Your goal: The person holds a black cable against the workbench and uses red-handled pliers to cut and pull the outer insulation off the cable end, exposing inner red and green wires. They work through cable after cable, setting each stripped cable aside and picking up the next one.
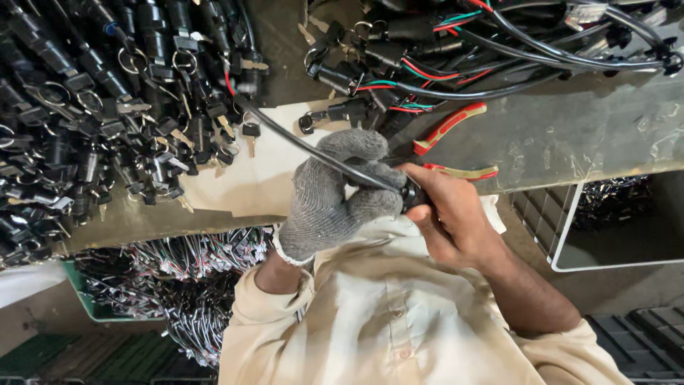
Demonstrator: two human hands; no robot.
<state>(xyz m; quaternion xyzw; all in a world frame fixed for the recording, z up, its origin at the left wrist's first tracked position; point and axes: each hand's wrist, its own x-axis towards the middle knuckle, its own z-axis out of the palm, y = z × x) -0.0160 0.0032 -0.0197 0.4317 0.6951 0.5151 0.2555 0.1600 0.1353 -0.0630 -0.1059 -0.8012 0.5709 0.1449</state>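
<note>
Gripping black cable between both hands

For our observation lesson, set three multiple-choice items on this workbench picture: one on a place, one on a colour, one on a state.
1. Where do the red-handled pliers lie?
A on the table beyond the hands; B in a crate on the floor; C in a shirt pocket.

2. What colour is the glove on the left hand?
A blue; B grey; C orange.

3. How is the black cable held?
A lying loose; B hanging from a hook; C gripped by the left hand, with its end piece in the right hand.

Answers:
1 A, the pliers rest on the table top near the wire bundles.
2 B, the knitted glove is grey.
3 C, gloved fingers wrap the cable while the bare right hand pinches its black end piece.
</note>
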